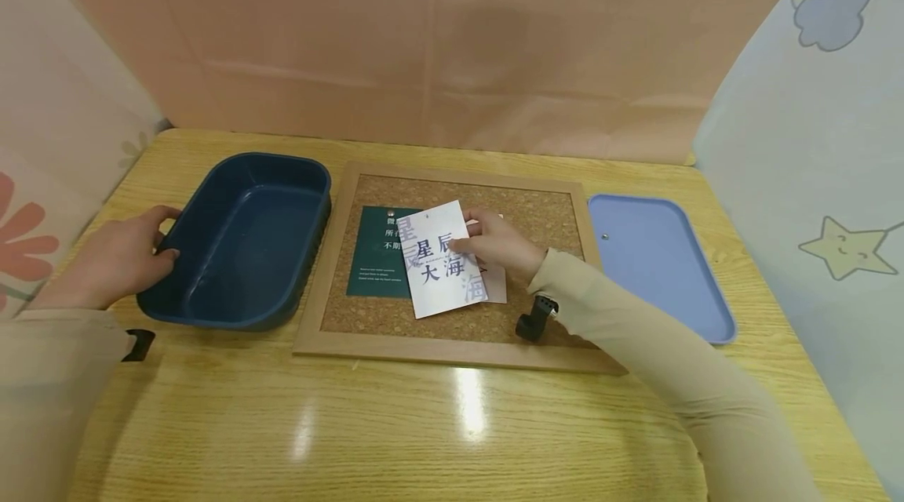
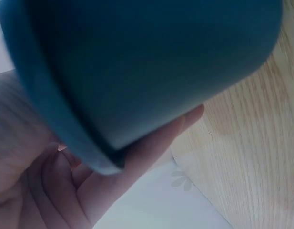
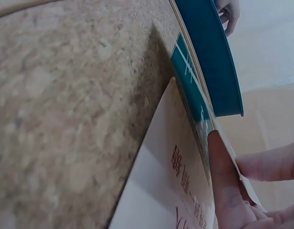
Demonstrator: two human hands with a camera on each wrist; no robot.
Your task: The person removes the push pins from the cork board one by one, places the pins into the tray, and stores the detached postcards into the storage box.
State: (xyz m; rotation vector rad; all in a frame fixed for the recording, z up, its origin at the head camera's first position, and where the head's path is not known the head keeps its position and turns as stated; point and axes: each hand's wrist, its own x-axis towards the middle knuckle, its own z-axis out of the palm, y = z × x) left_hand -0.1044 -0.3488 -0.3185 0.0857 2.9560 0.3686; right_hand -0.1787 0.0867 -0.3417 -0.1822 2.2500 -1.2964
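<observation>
A wooden-framed cork board [image 1: 537,212] lies in the middle of the table. On it a dark green card [image 1: 374,259] is pinned, and a pale card [image 1: 494,282] lies further right. My right hand [image 1: 497,243] pinches a white card [image 1: 438,263] with large dark characters, tilted above the board and overlapping both cards. The right wrist view shows the cork board [image 3: 65,105], the white card [image 3: 170,186] and fingers [image 3: 228,186] on its edge. My left hand [image 1: 123,255] grips the left rim of a dark blue tub [image 1: 243,239]; the left wrist view shows the fingers [image 2: 137,162] under the tub's rim [image 2: 51,119].
A light blue tray [image 1: 657,267] lies right of the board, with a small pin [image 1: 604,236] on it. Cloth screens stand at the back and both sides. Bare wooden table [image 1: 424,431] stretches in front of the board.
</observation>
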